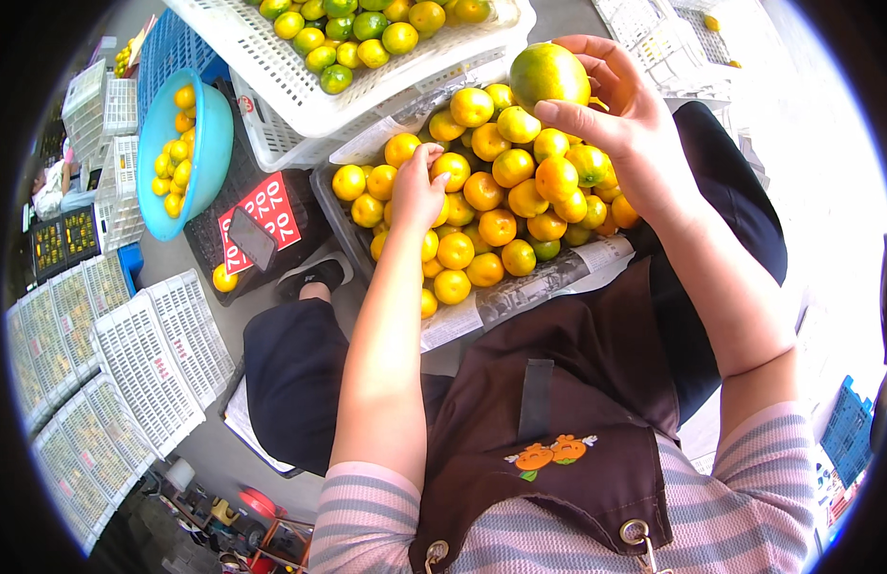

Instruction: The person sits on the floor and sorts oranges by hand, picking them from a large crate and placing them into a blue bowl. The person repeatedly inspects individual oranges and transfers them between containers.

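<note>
My right hand (622,118) holds a green-yellow mandarin (549,77) between thumb and fingers, raised above the far right of the pile. Lower down, my left hand (417,188) reaches into the left part of the pile. Its thumb and fingertips close on the left side of an orange mandarin (454,171), which still rests among the others. Many orange and yellow mandarins (497,227) fill a dark crate (328,197) in front of my lap. Newspaper (518,298) lines the crate and hangs over its near edge.
A white plastic crate (314,118) of greener mandarins stands beyond. To the left are a blue basin (217,143) of mandarins, a phone (252,238) on a red printed card (282,208), and a loose mandarin (224,278). White crates (153,359) stand at the lower left.
</note>
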